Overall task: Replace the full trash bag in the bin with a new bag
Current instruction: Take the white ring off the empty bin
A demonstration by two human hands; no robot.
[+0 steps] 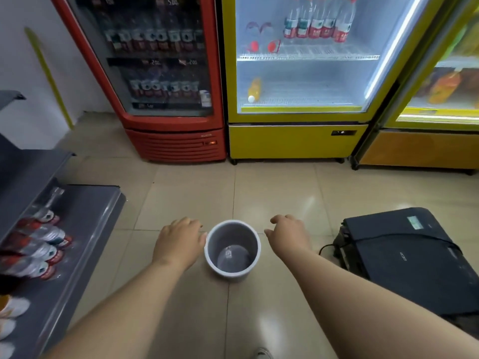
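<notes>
Left hand [178, 242] and right hand [287, 234] are hanging loose-fingered, gripping nothing, either side of the bin [233, 235]; bumping its rim unevenly could tip it.

Two bare forearms reach forward and down from the lower corners of the view. The left hand [178, 242] lies palm down, fingers together and lightly bent. The right hand [287, 234], level with it and apart, hangs palm down, fingers loosely curled. Neither holds anything.
</notes>
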